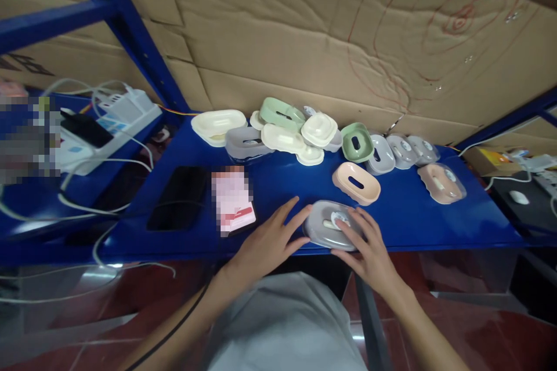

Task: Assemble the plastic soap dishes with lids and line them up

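A grey soap dish (319, 225) with a clear lid and a round white label lies at the front edge of the blue shelf. At its left end is my left hand (272, 237), fingers spread, with thumb and index fingertips at the dish's rim. My right hand (369, 249) spans the right end, thumb along the near side and fingers over the lid and label. Just behind the dish sits a peach soap dish part (368, 185) with a slot. To the left is a phone with a lit, blurred screen (232, 197).
Cream, green and grey dish parts (282, 139) are heaped along the cardboard wall (278, 23). Several lidded grey dishes (402, 153) and a peach one (439, 182) stand at the right. A black phone (178, 197) and white cables (82, 208) lie left on the blue shelf (287, 182).
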Available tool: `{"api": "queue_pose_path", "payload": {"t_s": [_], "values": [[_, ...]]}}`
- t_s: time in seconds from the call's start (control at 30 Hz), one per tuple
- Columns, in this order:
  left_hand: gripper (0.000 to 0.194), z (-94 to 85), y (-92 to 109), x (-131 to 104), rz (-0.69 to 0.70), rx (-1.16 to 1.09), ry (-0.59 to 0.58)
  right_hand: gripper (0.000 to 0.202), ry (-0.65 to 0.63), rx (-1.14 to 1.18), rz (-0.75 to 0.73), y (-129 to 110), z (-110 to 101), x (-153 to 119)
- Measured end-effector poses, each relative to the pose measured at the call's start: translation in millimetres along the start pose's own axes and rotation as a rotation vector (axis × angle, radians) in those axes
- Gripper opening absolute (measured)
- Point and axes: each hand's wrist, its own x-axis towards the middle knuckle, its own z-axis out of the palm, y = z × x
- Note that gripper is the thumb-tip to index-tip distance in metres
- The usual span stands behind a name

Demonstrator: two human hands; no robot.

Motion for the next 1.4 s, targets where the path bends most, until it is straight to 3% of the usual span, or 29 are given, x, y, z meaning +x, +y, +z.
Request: {"api": "queue_pose_path", "payload": {"t_s": [0.13, 0.27, 0.37, 0.53, 0.63, 0.73, 0.87, 0.93, 1.0, 1.07, 1.2, 1.3, 1.4], "values": [[0.062, 1.7, 1, 1, 0.007, 0.049, 0.005, 0.072, 0.128, -0.119, 0.158, 20, -19, -42], [0.057, 2.6, 1, 2, 0.026, 0.086, 0.020, 0.069, 0.320, -0.281, 0.366, 63, -33, -60], [0.055, 6.1, -1, 1, 0.031, 0.110, 0.036, 0.076, 0.407, -0.424, 0.485, 104, -39, -49], [0.049, 9.9, -3, 1, 0.063, 0.129, 0.070, 0.081, 0.370, -0.557, 0.641, 149, -41, 0], [0.043, 8.7, -3, 1, 0.090, 0.163, 0.079, 0.075, 0.344, -0.497, 0.502, 144, -35, 28], [0.041, 7.7, -3, 1, 0.095, 0.170, 0.076, 0.061, 0.187, -0.330, 0.248, 114, -24, 45], [0.044, 9.1, -4, 1, 0.071, 0.171, 0.085, 0.049, -0.050, -0.188, 0.019, 75, -15, 56], [0.045, 10.0, -4, 1, 0.075, 0.188, 0.088, 0.046, -0.054, -0.127, -0.051, 72, -16, 64], [0.044, 10.0, -3, 0, 0.085, 0.199, 0.088, 0.044, 0.073, -0.154, -0.009, 84, -19, 76], [0.043, 8.9, -3, 1, 0.094, 0.196, 0.087, 0.043, 0.212, -0.297, 0.139, 106, -22, 91], [0.047, 5.3, -1, 2, 0.093, 0.188, 0.094, 0.038, 0.231, -0.498, 0.313, 139, -23, 104], [0.053, 3.6, 1, 3, 0.091, 0.200, 0.104, 0.036, 0.214, -0.500, 0.289, 132, -24, 85], [0.057, 2.9, 1, 5, 0.119, 0.223, 0.080, 0.033, 0.218, -0.486, 0.250, 107, -22, 52]]}}
